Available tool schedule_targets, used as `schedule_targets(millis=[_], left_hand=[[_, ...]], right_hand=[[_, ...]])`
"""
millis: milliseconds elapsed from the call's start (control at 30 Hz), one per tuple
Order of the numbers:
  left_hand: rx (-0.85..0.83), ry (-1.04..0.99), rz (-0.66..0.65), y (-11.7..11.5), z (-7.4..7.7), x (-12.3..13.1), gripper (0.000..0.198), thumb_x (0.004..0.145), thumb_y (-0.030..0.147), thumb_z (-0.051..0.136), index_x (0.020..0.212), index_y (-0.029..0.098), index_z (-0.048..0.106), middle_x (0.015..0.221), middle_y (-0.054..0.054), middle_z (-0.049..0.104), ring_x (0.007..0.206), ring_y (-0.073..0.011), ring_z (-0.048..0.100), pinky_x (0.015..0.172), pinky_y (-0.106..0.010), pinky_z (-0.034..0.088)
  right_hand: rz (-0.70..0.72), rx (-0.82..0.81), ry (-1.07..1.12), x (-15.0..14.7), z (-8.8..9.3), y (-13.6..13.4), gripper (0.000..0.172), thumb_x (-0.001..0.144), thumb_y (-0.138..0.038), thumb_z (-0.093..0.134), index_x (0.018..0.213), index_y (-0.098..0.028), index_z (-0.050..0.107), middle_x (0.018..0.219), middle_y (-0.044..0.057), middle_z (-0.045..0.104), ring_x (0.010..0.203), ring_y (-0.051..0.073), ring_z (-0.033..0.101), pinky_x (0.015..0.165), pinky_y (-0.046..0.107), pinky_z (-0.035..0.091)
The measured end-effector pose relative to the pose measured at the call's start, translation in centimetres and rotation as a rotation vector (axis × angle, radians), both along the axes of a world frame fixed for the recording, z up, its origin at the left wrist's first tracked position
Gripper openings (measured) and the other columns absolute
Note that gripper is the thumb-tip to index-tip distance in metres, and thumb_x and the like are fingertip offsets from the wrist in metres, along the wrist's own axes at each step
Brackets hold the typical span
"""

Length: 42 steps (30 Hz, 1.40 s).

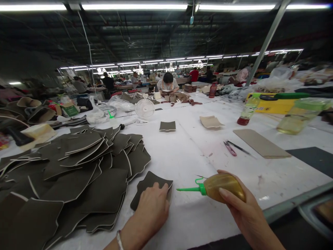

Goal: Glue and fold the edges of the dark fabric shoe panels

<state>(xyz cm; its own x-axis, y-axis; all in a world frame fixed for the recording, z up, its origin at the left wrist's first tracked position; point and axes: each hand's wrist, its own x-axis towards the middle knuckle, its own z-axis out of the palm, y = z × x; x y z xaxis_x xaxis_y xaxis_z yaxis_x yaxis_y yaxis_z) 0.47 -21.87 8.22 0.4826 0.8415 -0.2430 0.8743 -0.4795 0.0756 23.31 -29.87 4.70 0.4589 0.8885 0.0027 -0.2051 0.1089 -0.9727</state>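
My right hand [240,199] is wrapped around an amber squeeze bottle of glue [221,186], tipped on its side. Its long green nozzle points left, level with a dark grey-brown leather piece [147,185] and a small gap from it. On that piece's right edge lie the bent fingers of my left hand [154,205]; the edge looks slightly raised, and my thumb is hidden. Left of it spreads a big loose pile of similar dark pieces [85,177] with pale edges.
Farther off are a single dark piece [168,126], a beige piece [211,122], pink-handled thread snips [230,148], a black pen-like tool [241,149] and a long taupe panel [261,142]. Drink bottles [248,110] stand at right, a white fan [145,110] behind. A person [168,85] works opposite.
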Motion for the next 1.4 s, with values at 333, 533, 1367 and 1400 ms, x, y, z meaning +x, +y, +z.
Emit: schedule_targets(millis=[333, 533, 1367, 1400], left_hand=[[-0.004, -0.062, -0.071, 0.6, -1.1, -1.3, 0.051, 0.088, 0.018, 0.037, 0.136, 0.031, 0.048, 0.099, -0.005, 0.065, 0.084, -0.0258, 0.066, 0.072, -0.037, 0.051], [-0.021, -0.075, -0.053, 0.5, -1.1, -1.5, 0.051, 0.09, 0.021, 0.036, 0.138, 0.032, 0.046, 0.101, -0.004, 0.064, 0.082, -0.0251, 0.066, 0.07, -0.036, 0.051], [-0.008, -0.079, -0.033, -0.1, -1.3, -1.2, 0.048, 0.094, 0.025, 0.032, 0.141, 0.029, 0.043, 0.101, -0.005, 0.059, 0.082, -0.0229, 0.065, 0.07, -0.033, 0.049], [-0.01, -0.079, -0.032, -0.1, -1.3, -1.2, 0.048, 0.094, 0.025, 0.032, 0.141, 0.029, 0.043, 0.101, -0.005, 0.059, 0.082, -0.0226, 0.064, 0.07, -0.033, 0.048]], right_hand=[[0.148, 0.094, -0.588, -1.5, 1.6, 0.4, 0.053, 0.078, -0.039, 0.077, 0.122, -0.03, 0.048, 0.122, 0.002, 0.057, 0.109, 0.021, 0.058, 0.093, 0.024, 0.047], [0.142, 0.167, -0.91, -1.3, 0.9, 1.4, 0.051, 0.08, -0.042, 0.073, 0.123, -0.032, 0.047, 0.119, 0.002, 0.058, 0.106, 0.023, 0.059, 0.094, 0.032, 0.048], [0.111, 0.129, -0.882, -0.9, 0.5, 1.8, 0.046, 0.083, -0.042, 0.072, 0.119, -0.028, 0.048, 0.113, 0.003, 0.058, 0.1, 0.023, 0.059, 0.083, 0.03, 0.047], [0.117, 0.115, -0.869, -1.0, 0.5, 1.7, 0.045, 0.083, -0.042, 0.071, 0.119, -0.027, 0.048, 0.112, 0.004, 0.058, 0.099, 0.024, 0.059, 0.082, 0.03, 0.047]])
